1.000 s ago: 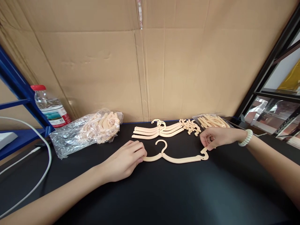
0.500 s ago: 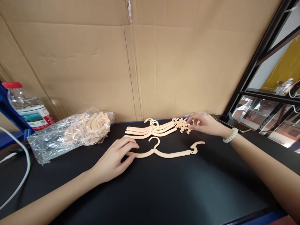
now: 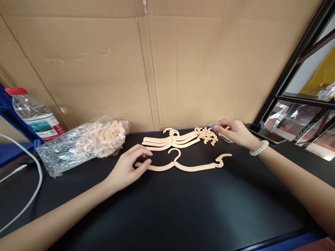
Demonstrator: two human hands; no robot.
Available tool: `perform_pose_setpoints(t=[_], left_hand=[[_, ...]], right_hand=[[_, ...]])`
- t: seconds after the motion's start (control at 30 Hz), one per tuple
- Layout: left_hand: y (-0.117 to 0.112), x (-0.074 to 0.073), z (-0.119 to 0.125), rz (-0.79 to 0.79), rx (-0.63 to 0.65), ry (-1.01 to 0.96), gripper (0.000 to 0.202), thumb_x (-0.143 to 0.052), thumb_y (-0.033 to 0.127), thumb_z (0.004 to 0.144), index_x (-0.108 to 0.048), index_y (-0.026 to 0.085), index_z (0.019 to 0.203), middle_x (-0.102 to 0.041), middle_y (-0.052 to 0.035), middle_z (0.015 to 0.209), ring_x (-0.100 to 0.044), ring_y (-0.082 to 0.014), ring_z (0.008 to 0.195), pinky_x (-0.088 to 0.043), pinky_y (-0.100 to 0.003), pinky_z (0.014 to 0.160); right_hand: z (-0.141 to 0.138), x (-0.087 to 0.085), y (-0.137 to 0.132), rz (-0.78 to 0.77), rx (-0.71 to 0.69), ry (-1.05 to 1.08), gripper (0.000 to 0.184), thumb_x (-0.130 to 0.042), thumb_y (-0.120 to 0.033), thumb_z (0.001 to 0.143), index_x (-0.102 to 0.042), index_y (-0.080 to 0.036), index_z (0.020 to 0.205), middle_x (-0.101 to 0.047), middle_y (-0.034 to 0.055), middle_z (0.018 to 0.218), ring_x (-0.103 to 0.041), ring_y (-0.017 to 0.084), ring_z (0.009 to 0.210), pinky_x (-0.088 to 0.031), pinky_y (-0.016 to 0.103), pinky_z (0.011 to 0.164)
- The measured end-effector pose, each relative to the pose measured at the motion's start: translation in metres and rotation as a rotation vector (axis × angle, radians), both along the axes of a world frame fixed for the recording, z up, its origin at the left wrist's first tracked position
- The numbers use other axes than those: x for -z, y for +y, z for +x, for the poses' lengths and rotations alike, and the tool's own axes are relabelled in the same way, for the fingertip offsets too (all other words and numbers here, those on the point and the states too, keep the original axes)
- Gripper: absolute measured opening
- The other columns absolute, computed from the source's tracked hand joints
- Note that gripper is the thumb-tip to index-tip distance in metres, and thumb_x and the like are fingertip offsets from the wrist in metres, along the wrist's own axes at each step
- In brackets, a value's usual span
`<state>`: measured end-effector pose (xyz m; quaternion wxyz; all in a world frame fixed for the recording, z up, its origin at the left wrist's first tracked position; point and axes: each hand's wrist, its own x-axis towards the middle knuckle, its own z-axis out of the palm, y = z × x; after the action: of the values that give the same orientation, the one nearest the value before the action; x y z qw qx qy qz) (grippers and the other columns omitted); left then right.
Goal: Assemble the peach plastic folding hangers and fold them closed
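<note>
A cream plastic hanger lies flat on the black table. My left hand rests at the hanger's left end with its fingers spread, thumb and fingertips touching that end. My right hand, with a white coil band at the wrist, is bent over a small clear bag at the back right. Its fingertips are drawn together at the bag's edge, and what they hold is hidden. A pile of small cream hook pieces lies just left of that hand. The hanger's right end carries one such hook.
A stack of finished hangers lies behind the single one. A crumpled clear bag of hanger parts sits at the left, near a water bottle, a blue frame and a white cable. A cardboard wall stands behind and a black shelf at the right.
My right hand left the hanger's right end and moved back, first to the small hook pieces, then to the clear bag. My left hand loosened from a closed grip to spread fingers.
</note>
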<state>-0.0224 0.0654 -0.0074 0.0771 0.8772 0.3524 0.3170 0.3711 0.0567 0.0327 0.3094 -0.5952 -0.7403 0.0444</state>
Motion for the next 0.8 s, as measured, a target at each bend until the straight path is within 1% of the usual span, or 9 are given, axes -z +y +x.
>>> perform_pose_setpoints(t=[0.1,0.17,0.2,0.27,0.37,0.47,0.53,0.7,0.8], left_hand=[[-0.008,-0.002,0.002,0.050,0.103,0.166,0.013,-0.051,0.026,0.088,-0.061,0.021,0.095,-0.063,-0.0044,0.097,-0.060,-0.0192,0.087,-0.046,-0.032,0.078],[-0.011,-0.002,0.003,0.068,0.125,0.224,0.013,-0.051,0.023,0.086,-0.061,0.020,0.094,-0.063,-0.0044,0.096,-0.059,-0.0190,0.083,-0.045,-0.032,0.076],[-0.012,-0.003,0.003,0.070,0.123,0.233,0.013,-0.051,0.022,0.085,-0.060,0.020,0.094,-0.063,-0.0042,0.094,-0.058,-0.0187,0.080,-0.045,-0.031,0.074],[-0.012,-0.003,0.004,0.070,0.113,0.237,0.013,-0.049,0.021,0.083,-0.059,0.020,0.092,-0.062,-0.0031,0.089,-0.056,-0.0178,0.075,-0.044,-0.031,0.072],[-0.012,-0.004,0.004,0.071,0.107,0.247,0.011,-0.049,0.019,0.083,-0.058,0.021,0.089,-0.060,-0.0005,0.080,-0.055,-0.0168,0.071,-0.043,-0.031,0.074],[-0.010,-0.003,0.004,0.077,0.095,0.249,0.010,-0.048,0.019,0.084,-0.057,0.020,0.088,-0.059,0.0009,0.076,-0.056,-0.0165,0.070,-0.042,-0.032,0.077],[-0.010,-0.002,0.004,0.082,0.082,0.247,0.010,-0.048,0.020,0.085,-0.057,0.020,0.089,-0.059,0.0013,0.075,-0.056,-0.0164,0.070,-0.042,-0.032,0.078],[-0.009,-0.002,0.006,0.065,0.041,0.246,0.014,-0.045,0.023,0.089,-0.058,0.019,0.086,-0.057,0.0015,0.072,-0.054,-0.0156,0.066,-0.041,-0.033,0.077],[-0.007,-0.002,0.006,0.013,-0.006,0.173,0.018,-0.044,0.028,0.091,-0.059,0.020,0.085,-0.056,0.0011,0.071,-0.054,-0.0161,0.065,-0.042,-0.032,0.073]], right_hand=[[-0.008,0.000,-0.004,-0.268,-0.259,-0.041,0.039,-0.060,-0.058,0.081,-0.066,-0.020,0.080,-0.064,0.0030,0.069,-0.058,0.019,0.064,-0.040,0.029,0.056],[-0.015,0.003,-0.007,-0.430,-0.385,-0.072,0.039,-0.070,-0.057,0.074,-0.067,-0.019,0.083,-0.062,0.0012,0.066,-0.057,0.017,0.062,-0.040,0.027,0.055],[-0.018,0.005,-0.008,-0.486,-0.429,-0.083,0.040,-0.073,-0.056,0.071,-0.067,-0.019,0.084,-0.061,0.0007,0.066,-0.056,0.017,0.061,-0.041,0.027,0.055],[-0.025,0.008,-0.011,-0.546,-0.501,-0.103,0.041,-0.077,-0.055,0.068,-0.067,-0.018,0.083,-0.061,0.0004,0.068,-0.055,0.015,0.061,-0.041,0.026,0.055],[-0.033,0.010,-0.013,-0.561,-0.552,-0.131,0.037,-0.075,-0.053,0.072,-0.066,-0.018,0.077,-0.059,-0.0002,0.066,-0.053,0.014,0.060,-0.039,0.025,0.054],[-0.036,0.012,-0.012,-0.493,-0.523,-0.156,0.033,-0.068,-0.050,0.080,-0.066,-0.017,0.074,-0.060,0.0006,0.066,-0.053,0.014,0.060,-0.040,0.026,0.055],[-0.036,0.015,-0.010,-0.451,-0.497,-0.150,0.033,-0.065,-0.050,0.082,-0.067,-0.017,0.076,-0.061,0.0009,0.067,-0.054,0.014,0.060,-0.040,0.026,0.055],[-0.035,0.019,-0.006,-0.409,-0.480,-0.133,0.037,-0.064,-0.053,0.082,-0.065,-0.017,0.076,-0.061,0.0021,0.068,-0.055,0.016,0.062,-0.042,0.027,0.056],[-0.036,0.018,-0.007,-0.408,-0.454,-0.114,0.038,-0.064,-0.055,0.081,-0.065,-0.017,0.078,-0.063,0.0026,0.067,-0.056,0.016,0.061,-0.042,0.027,0.055]])
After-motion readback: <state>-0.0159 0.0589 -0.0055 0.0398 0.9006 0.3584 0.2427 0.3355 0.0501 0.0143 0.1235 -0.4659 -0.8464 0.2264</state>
